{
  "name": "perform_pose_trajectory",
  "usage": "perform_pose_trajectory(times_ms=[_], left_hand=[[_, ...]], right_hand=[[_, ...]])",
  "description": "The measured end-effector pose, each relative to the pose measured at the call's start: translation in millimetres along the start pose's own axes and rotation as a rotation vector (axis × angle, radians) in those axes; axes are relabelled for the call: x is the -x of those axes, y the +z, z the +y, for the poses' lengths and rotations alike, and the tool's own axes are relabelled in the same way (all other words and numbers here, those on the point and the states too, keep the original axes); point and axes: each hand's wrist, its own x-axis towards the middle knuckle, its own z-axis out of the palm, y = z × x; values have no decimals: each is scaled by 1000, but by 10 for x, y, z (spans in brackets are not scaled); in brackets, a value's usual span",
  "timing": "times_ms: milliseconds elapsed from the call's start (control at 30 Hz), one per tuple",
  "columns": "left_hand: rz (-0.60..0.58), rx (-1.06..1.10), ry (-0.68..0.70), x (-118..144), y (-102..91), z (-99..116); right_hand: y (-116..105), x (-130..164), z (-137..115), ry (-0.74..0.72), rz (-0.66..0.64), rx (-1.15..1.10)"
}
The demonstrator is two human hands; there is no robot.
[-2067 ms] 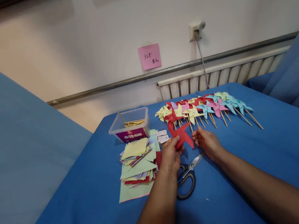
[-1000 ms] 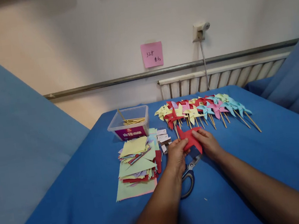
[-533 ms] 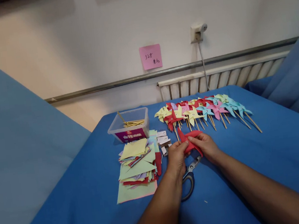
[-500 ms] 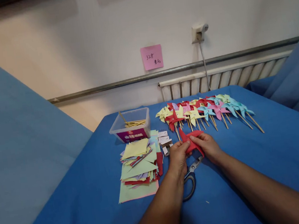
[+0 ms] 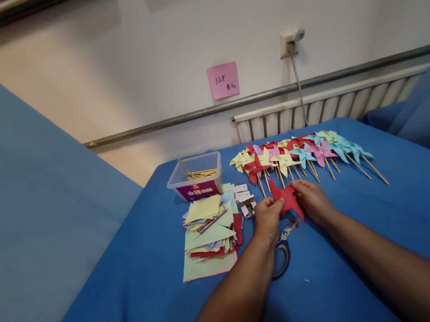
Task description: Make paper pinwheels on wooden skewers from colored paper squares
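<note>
A red paper pinwheel (image 5: 289,199), with pointed blades and no stick showing, is held above the blue-covered table. My left hand (image 5: 268,219) pinches it near the centre from the left, thumb on top. On its other side my right hand (image 5: 314,201) grips a blade at the upper right edge. Beneath the hands lie scissors (image 5: 283,252) with dark handles, partly hidden by my left forearm. Close to my left hand stand small white boxes (image 5: 247,205), one of them open with its contents too small to make out.
Finished pinwheels (image 5: 285,160) on sticks lie along the back right. A clear plastic tub (image 5: 195,176) of wooden sticks stands at the back left. Stacked coloured paper (image 5: 210,234) sits in front of it. The table's blue cloth (image 5: 142,274) reaches the wall and radiator (image 5: 333,104).
My right hand has moved from the pinwheel's centre to its outer right edge, so more of the pinwheel's face shows. The whole view has shifted slightly.
</note>
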Motion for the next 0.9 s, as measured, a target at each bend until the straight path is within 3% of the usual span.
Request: perform_pose_trajectory(times_ms=[400,900], left_hand=[[-162,0,-67,-34,-92,26],[-168,38,-144,1,-69,110]], right_hand=[[26,-78,82,-90,3,169],[67,-43,24,-91,36,152]])
